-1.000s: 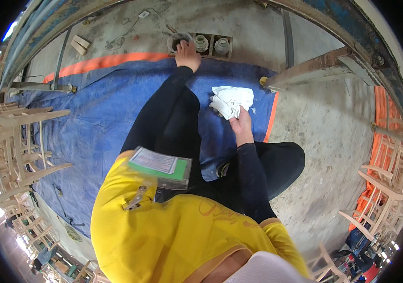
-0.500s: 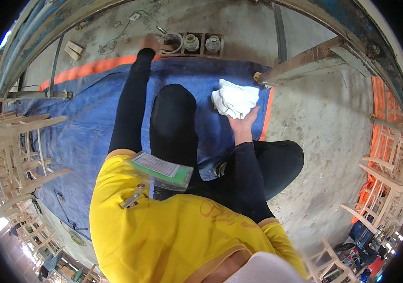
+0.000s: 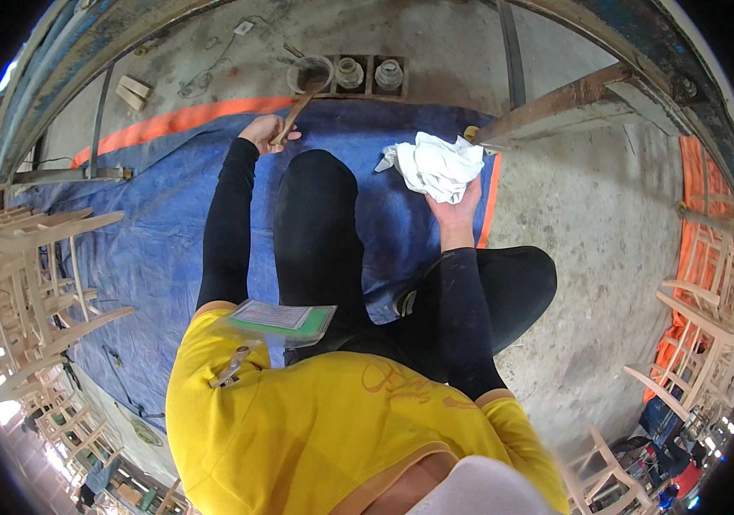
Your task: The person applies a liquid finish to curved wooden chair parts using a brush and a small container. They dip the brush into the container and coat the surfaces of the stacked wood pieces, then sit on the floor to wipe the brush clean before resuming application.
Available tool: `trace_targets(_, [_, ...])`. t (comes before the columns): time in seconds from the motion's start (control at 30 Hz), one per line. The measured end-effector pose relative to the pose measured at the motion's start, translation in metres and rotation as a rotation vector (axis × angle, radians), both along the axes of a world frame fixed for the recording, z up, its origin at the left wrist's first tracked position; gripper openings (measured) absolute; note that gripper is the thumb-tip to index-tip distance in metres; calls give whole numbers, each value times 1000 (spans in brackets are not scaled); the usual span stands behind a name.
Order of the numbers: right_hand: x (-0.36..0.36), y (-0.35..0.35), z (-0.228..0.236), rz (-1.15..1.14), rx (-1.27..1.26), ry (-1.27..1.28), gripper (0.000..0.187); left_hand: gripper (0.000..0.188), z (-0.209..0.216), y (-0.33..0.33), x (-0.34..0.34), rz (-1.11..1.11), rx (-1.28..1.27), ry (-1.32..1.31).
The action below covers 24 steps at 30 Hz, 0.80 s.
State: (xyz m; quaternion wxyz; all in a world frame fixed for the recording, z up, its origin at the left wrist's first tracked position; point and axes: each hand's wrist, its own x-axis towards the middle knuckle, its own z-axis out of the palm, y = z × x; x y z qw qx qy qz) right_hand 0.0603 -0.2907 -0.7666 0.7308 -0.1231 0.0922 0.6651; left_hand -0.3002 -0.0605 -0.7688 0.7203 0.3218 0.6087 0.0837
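My left hand [image 3: 262, 133] is closed around the lower end of a flat wooden stick [image 3: 302, 106]. The stick slants up and right, its far end over the opening of a round plastic tub [image 3: 326, 67]; whether that end touches the contents is hard to tell. A thin handle [image 3: 293, 50] sticks out beyond the tub's far rim. On my right palm rests a crumpled white cloth [image 3: 436, 163]. My right hand [image 3: 457, 210] supports it from below and at its near side, above the right edge of the blue tarp [image 3: 161, 197]; its fingers are largely hidden under the cloth.
Two glass jars, a left jar [image 3: 349, 74] and a right jar [image 3: 388, 75], stand in a wooden crate [image 3: 370, 93] beside the tub. A metal frame [image 3: 556, 112] arches overhead at the far side. Wooden chair frames, left [image 3: 41, 283] and right [image 3: 702, 318], are stacked on both sides.
My left hand has drawn back from the tub toward me, and the wooden stick now shows in it. The white cloth has shifted slightly right and spread looser on my right hand.
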Motion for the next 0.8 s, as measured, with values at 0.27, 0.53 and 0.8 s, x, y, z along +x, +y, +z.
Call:
trace_targets(0.27, [5, -1, 3, -29, -28, 34, 59, 18, 15, -28, 7, 95, 212, 78])
trace_targets(0.53, [7, -3, -8, -122, -118, 59, 58, 15, 79, -126, 70, -35, 566, -16])
trace_targets(0.8, [3, 0, -19, -8, 58, -20, 49, 20, 44, -224, 175, -361, 819, 12])
